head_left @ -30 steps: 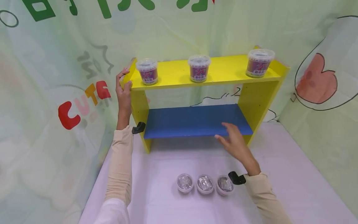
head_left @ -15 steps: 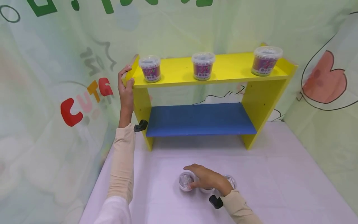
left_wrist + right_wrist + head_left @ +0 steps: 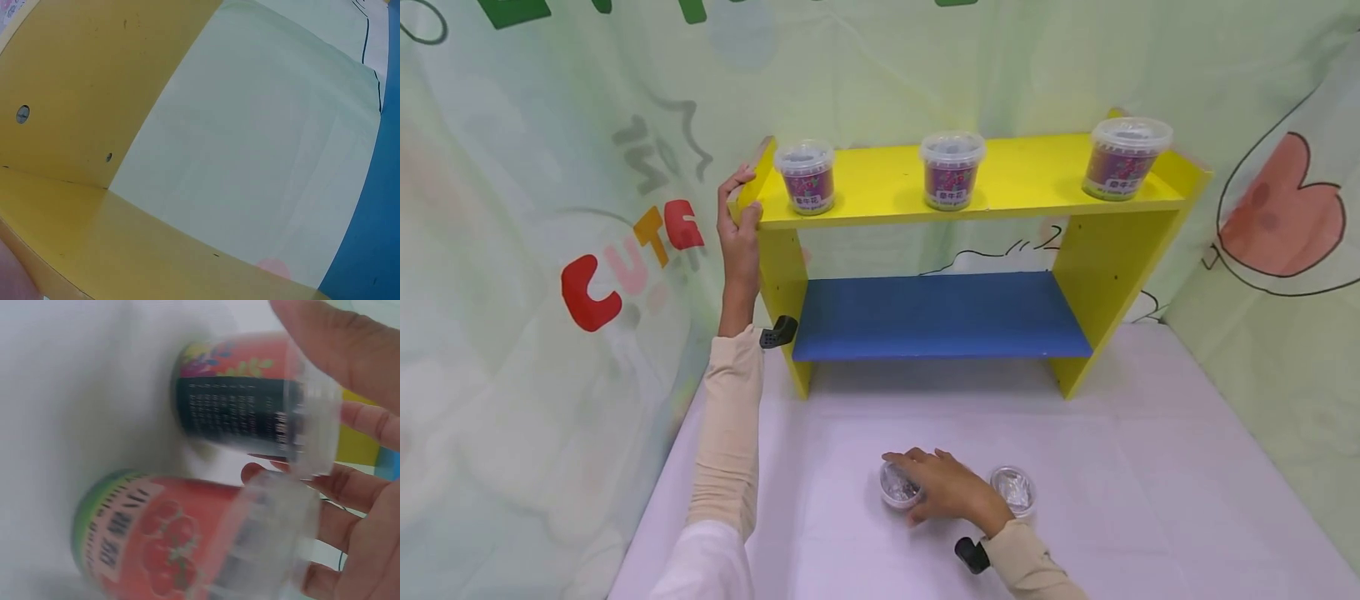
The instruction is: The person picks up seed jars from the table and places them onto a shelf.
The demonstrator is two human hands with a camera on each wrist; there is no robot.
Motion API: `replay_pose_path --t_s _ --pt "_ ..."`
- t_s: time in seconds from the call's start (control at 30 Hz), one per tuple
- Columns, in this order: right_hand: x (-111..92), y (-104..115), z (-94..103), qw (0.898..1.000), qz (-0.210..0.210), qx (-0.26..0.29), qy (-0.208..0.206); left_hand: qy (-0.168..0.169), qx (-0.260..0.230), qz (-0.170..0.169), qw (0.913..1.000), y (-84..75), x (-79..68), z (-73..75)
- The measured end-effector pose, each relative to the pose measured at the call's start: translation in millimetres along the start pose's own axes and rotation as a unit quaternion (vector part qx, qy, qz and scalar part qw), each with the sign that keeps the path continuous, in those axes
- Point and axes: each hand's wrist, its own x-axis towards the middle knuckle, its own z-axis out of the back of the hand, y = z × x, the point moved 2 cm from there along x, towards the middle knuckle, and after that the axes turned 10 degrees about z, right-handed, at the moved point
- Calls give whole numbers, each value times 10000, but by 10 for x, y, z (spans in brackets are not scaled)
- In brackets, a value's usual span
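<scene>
Letters (image 3: 625,254) in red, pink and orange run across the cloth wall (image 3: 490,375) just past nine o'clock on my head feed. At ten o'clock I see the left hand (image 3: 739,229) clamped on the top left corner of a yellow shelf (image 3: 880,183), thumb at the front edge, fingers over the outer side. Its beige sleeve (image 3: 733,433) lies toward eight. My left wrist feed shows the shelf's inner side with screw heads (image 3: 22,114). Along the top stand three lidded tubs: one (image 3: 808,183) at eleven o'clock, one (image 3: 951,179) at one, one (image 3: 1122,167) at two. Beneath, a blue board (image 3: 940,317) spans the middle. On the lilac table (image 3: 820,500), a small cup (image 3: 897,493) sits at six o'clock, partly under the right hand (image 3: 949,490). Its thumb and fingers are apart around that cup; I cannot tell whether they press on it. My blurred right wrist feed has a dark-labelled cup (image 3: 237,409) between one and two, and a red-labelled cup (image 3: 165,537) between six and seven. Another cup (image 3: 1013,486) stands just beside the wrist at five.
</scene>
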Motion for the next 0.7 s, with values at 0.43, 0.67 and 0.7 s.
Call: replay_pose_path --t_s 0.43,0.67,0.7 --pt "20 -44 -122 9978 143 -522 -395 -14 -58 -44 10000 13 0 18" --pt "34 -82 -144 9973 210 -523 -481 56 -92 9 9999 26 23 20" --pt "37 -85 -149 9972 211 -520 -488 64 -99 7 9999 17 19 14"
